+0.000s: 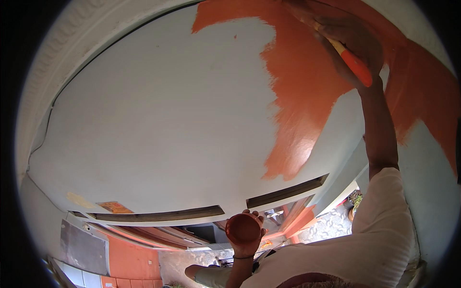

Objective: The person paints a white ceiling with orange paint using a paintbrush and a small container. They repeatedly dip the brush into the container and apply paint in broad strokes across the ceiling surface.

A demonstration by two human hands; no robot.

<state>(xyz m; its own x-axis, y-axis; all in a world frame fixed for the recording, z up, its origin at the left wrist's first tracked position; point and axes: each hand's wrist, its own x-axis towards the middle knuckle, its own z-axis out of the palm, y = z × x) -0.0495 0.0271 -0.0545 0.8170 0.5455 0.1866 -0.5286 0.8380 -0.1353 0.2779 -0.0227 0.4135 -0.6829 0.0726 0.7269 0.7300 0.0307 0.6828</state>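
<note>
Raised at the upper right, my right hand (360, 36) is closed round a paintbrush (356, 66), its pale yellow handle ending in a bright red-orange tip. The bristle end reaches up toward the orange paint along the top of the wall and is hard to make out. Below, my left hand (246, 248) holds up a small round cup (243, 229), its inside reddish-brown. The fingers curl round the cup's far side. Fresh glossy orange paint (307, 96) covers the right part of the pale grey-white wall (168, 105), with a ragged left edge.
A white moulded trim (36, 91) curves along the left, with a dark cable (50, 120) beside it. Long vent slots (158, 214) cut the wall's lower part, near a small orange sticker (115, 207). Potted plants (355, 198) stand at the lower right.
</note>
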